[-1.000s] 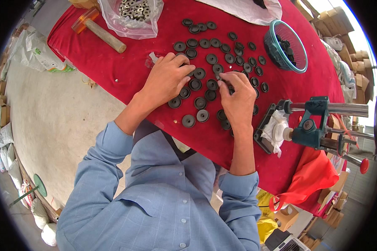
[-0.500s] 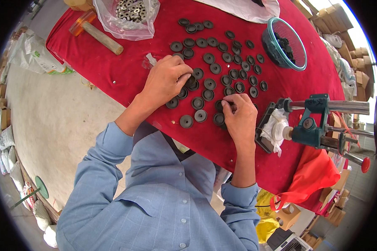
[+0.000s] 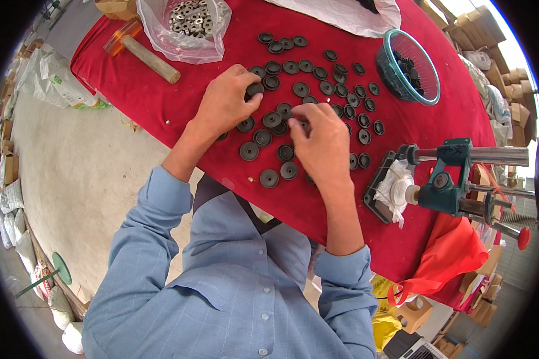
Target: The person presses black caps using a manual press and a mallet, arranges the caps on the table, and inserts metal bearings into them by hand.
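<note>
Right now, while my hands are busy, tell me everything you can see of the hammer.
The hammer lies on the red cloth, near its upper-left edge. Its orange head looks like translucent plastic; the straight, brownish handle looks wooden and slants down to the right. A clear bag sits close beside it; whether they touch is unclear. Nothing grips it.

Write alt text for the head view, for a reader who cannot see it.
A person's left hand holds a black disc, and the right hand is over similar discs spread on a red cloth. Beyond are a mallet, a clear bag of metal rings and a teal basket; a green press-like tool is at right.
</note>
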A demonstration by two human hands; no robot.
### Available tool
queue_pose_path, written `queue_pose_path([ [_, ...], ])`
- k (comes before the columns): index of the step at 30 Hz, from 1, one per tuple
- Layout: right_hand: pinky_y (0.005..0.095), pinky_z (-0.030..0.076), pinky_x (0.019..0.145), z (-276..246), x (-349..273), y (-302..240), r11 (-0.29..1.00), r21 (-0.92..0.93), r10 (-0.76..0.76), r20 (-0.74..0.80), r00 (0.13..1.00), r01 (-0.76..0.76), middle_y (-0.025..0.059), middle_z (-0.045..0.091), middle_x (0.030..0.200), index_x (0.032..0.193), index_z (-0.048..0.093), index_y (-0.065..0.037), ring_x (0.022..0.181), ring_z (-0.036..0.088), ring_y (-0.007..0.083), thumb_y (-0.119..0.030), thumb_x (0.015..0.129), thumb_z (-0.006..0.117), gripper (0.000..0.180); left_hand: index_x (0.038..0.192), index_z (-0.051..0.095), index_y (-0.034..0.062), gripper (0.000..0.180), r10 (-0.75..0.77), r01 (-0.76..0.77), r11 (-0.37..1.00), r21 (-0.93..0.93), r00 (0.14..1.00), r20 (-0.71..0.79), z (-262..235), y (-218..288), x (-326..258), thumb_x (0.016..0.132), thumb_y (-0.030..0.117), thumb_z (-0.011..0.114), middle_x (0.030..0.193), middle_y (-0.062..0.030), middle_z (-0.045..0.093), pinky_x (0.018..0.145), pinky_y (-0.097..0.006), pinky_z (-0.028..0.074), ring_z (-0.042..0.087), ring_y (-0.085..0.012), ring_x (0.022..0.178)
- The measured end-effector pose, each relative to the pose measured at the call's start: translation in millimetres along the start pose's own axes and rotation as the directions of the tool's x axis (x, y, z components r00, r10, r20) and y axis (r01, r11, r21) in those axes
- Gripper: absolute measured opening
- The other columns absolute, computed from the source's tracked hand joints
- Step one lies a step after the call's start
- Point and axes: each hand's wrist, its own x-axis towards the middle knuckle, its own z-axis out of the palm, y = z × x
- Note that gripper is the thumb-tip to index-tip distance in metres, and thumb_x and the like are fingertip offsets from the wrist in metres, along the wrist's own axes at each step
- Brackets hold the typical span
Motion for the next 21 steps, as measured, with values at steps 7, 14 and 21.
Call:
queue_pose_path([
  [7,0.0426,0.053,0.078,44,5,-4,0.971,-0.171,-0.160,0.062,0.985,0.168,0.0090,0.064,0.092,0.101,0.074,-0.006,0.083,0.067,0.0290,-0.010,0.085,0.076,0.016,0.111,0.076,0.0004,0.025,-0.321,0.302,0.870,-0.389,0.947,0.016,-28,-18,-2,0.091,0.016,0.073,0.089,-0.0140,0.075,0.073,-0.033,0.056,0.070,-0.0200,0.077],
  [14,0.0424,0.052,0.077,52,9,-6,0.965,-0.170,-0.212,-0.051,0.976,0.201,0.0092,0.065,0.095,0.101,0.075,-0.006,0.085,0.067,0.0298,-0.010,0.087,0.075,0.014,0.102,0.075,-0.0003,0.017,-0.068,0.061,0.995,-0.082,0.994,-0.090,-24,-27,7,0.095,0.013,0.067,0.088,-0.0188,0.073,0.075,-0.045,0.055,0.071,-0.0387,0.083],
  [21,0.0434,0.052,0.091,-1,-35,2,0.999,-0.040,-0.021,-0.100,0.995,0.017,0.0117,0.066,0.113,0.112,0.072,-0.004,0.106,0.066,0.0322,-0.008,0.089,0.073,0.024,0.132,0.063,0.0027,0.037,0.038,-0.030,0.984,0.175,0.999,-0.037,-14,-24,19,0.100,0.022,0.063,0.135,-0.0202,0.061,0.102,-0.046,0.049,0.060,-0.0389,0.122],
])
